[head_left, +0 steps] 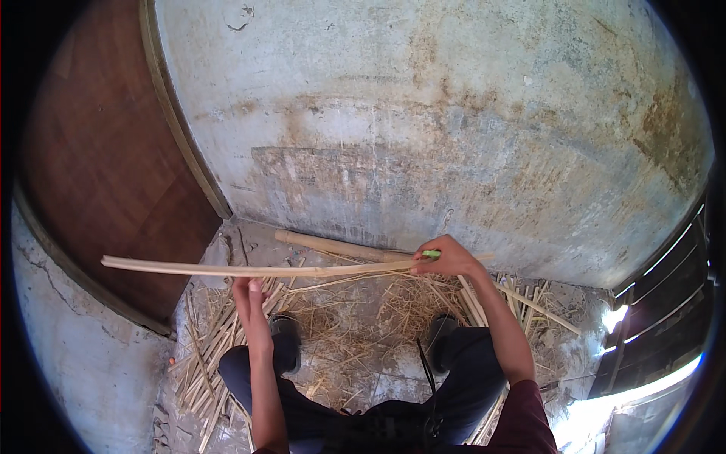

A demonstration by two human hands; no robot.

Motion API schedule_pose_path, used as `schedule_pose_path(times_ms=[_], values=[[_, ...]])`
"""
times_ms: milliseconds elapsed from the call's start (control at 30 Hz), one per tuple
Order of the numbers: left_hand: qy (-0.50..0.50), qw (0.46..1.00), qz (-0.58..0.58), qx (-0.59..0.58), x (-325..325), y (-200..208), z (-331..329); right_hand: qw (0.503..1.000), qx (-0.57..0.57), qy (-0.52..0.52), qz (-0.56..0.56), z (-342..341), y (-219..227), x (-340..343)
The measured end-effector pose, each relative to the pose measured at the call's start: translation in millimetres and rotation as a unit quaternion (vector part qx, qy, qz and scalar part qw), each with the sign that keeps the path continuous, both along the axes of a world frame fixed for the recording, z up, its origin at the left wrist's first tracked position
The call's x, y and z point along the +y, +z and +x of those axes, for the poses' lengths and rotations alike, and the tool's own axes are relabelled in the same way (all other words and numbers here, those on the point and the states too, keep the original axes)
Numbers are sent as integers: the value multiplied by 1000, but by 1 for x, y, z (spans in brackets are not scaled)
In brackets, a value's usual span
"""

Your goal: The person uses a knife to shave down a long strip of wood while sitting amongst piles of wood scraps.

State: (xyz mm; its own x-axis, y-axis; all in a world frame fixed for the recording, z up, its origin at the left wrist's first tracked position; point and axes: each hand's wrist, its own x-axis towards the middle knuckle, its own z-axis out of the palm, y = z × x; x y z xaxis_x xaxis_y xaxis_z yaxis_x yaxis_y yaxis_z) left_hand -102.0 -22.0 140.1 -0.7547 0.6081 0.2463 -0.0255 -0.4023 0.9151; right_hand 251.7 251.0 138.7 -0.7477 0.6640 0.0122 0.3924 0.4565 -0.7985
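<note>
While the brown door (113,151) stands well off to the left of our left hand, the free end of a long pale strip (212,269) reaches out toward it. Below and to the left of that hand, a heap of split sticks (208,371) lies on the floor. Our left hand (255,310) is raised under the strip, its fingertips at the underside and the thumb near them; we cannot tell whether it pinches the wood or merely props it.

Just beyond, toward the wall (378,113), a thicker pole (340,246) lies on the floor, and between our hands, lower down, loose shavings (393,303) are strewn about. Our right hand (451,256) is closed around a small green thing (431,254) (perhaps a handle, though the fingers hide most of it) at the strip's right end. Below and to its right lie more sticks (525,303).

As we judge it, the step in hand is lining up the strip, possibly for trimming or splitting at the right end. The next move would call for a steady left-hand hold, with our fingers clear of any edge the right hand might hide.
</note>
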Motion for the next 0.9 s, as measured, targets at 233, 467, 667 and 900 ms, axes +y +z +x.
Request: schedule_pose_path(times_ms=[233,467,667,900], values=[[111,892,-319,300,-75,14,-5,975,-92,-69,192,33,51,-11],[169,718,-304,603,-91,69,1,961,-141,-77,225,42,73,-23],[16,649,-386,655,-88,19,-61,962,-92,-82,242,52,74,-17],[26,696,-314,645,-79,-1,-92,958,-67,-106,256,60,87,-16]])
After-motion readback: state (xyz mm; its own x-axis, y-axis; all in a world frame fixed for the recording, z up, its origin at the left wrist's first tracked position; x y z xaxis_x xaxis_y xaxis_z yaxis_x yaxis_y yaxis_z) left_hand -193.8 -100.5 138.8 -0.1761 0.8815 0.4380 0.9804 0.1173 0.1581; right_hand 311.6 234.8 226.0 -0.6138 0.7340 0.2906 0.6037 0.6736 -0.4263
